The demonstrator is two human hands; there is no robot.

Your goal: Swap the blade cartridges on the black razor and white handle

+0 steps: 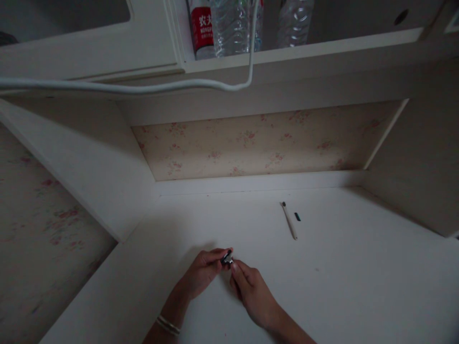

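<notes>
Both of my hands meet over the white desk [340, 286] near its front edge. My left hand [202, 271] pinches a small dark and silvery object [227, 259] between thumb and fingertips. Fingers curled, my right hand [253, 291] touches the same object from the right. I cannot make out what the object is. A bracelet [168, 325] sits on my left wrist.
A white stick with a dark tip [289, 220] and a small dark piece [297, 216] lie further back on the desk. A floral back panel [265, 143] closes the alcove. Above, a shelf holds plastic bottles [233, 26], and a white cable [143, 87] hangs across.
</notes>
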